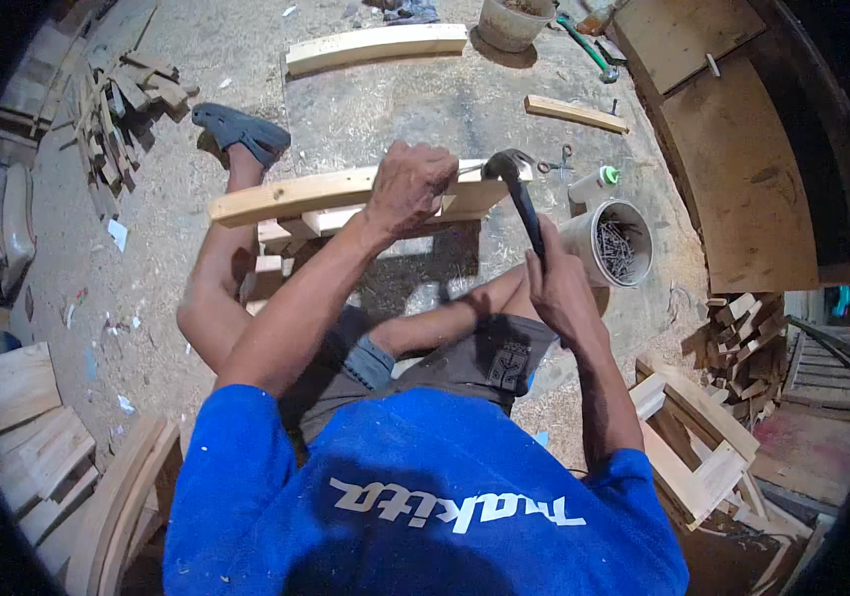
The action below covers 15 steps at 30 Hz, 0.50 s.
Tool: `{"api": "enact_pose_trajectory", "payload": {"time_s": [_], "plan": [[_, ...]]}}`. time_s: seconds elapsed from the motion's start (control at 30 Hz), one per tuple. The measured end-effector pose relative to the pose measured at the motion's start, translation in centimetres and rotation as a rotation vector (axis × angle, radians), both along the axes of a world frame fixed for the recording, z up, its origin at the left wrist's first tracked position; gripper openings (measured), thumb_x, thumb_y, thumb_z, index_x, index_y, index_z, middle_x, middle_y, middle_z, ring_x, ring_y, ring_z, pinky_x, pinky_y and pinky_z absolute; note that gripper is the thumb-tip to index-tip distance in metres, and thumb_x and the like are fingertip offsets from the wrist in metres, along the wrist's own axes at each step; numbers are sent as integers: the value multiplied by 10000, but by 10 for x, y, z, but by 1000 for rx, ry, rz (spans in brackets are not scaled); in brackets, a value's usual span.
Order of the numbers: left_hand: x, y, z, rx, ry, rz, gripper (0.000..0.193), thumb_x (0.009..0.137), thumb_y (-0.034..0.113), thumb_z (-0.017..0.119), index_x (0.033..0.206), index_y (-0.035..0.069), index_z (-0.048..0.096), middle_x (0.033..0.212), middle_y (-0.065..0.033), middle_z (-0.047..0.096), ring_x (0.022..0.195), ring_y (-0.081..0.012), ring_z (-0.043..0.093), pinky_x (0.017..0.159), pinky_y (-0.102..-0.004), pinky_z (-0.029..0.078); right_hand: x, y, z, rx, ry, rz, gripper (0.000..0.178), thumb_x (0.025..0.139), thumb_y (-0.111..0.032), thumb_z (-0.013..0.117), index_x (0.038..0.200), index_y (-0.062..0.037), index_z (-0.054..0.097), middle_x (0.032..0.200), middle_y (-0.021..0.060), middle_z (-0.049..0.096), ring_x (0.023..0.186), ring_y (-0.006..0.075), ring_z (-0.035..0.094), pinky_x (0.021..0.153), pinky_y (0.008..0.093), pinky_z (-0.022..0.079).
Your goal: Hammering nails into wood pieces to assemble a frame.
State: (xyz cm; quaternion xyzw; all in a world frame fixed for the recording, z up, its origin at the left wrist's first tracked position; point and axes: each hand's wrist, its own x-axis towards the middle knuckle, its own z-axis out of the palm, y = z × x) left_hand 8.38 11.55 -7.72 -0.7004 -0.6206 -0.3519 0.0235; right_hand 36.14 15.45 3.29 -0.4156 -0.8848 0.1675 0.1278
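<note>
My left hand (410, 189) is closed in a fist on top of a curved wooden beam (291, 197), part of a small wooden frame between my legs. A thin, metal-looking piece shows between this fist and the hammer; its kind is too small to tell. My right hand (562, 288) grips the dark handle of a claw hammer (524, 204). The hammer's head is above the beam's right end, close to the left fist. Lower pieces of the frame lie partly hidden behind my left forearm.
A white bucket of nails (594, 248) stands right of the hammer, beside a green-capped bottle (594, 185) and scissors (557, 164). Farther off lie a curved beam (375, 48), a wooden strip (576, 114) and a green-handled tool (589, 50). Scrap wood (122, 109) is piled left; a frame (698, 437) stands right.
</note>
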Motion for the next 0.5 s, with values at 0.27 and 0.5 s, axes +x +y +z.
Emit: {"api": "enact_pose_trajectory", "payload": {"time_s": [0.27, 0.5], "plan": [[3, -3, -6, 32, -34, -14, 73, 866, 101, 681, 917, 92, 630, 829, -100, 635, 833, -330, 648, 753, -455, 413, 80, 30, 141, 743, 686, 33, 381, 1011, -253, 737, 1196, 66, 639, 810, 76, 719, 677, 210, 669, 772, 355, 576], [3, -7, 1, 60, -77, -33, 70, 837, 80, 656, 896, 81, 618, 824, -112, 646, 831, -350, 649, 762, -467, 428, 2, -19, 23, -57, 34, -23, 495, 1072, -153, 575, 1550, -35, 523, 837, 161, 693, 738, 281, 667, 700, 383, 542]]}}
